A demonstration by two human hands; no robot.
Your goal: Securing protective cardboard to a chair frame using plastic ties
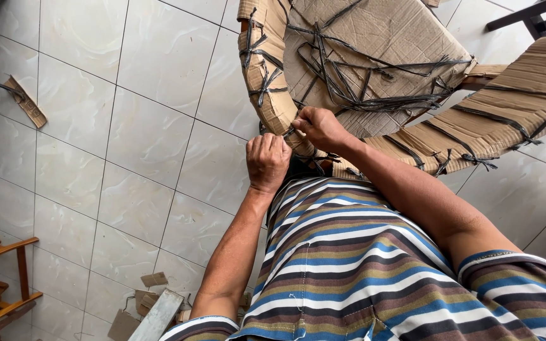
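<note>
Most of the cardboard-wrapped frame (374,57) above the tiled floor (127,158) is already strapped; both hands, left hand (267,161) fisted and right hand (319,128) pinching, grip a black strap (290,132) at its unfinished near edge.

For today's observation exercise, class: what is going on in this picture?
A person in a striped shirt works on a piece of furniture wrapped in cardboard and bound with black strapping. The right hand pinches a strap at the cardboard edge, while the left hand, fisted, grips just beside it. Cardboard scraps lie on the tiled floor.
</note>
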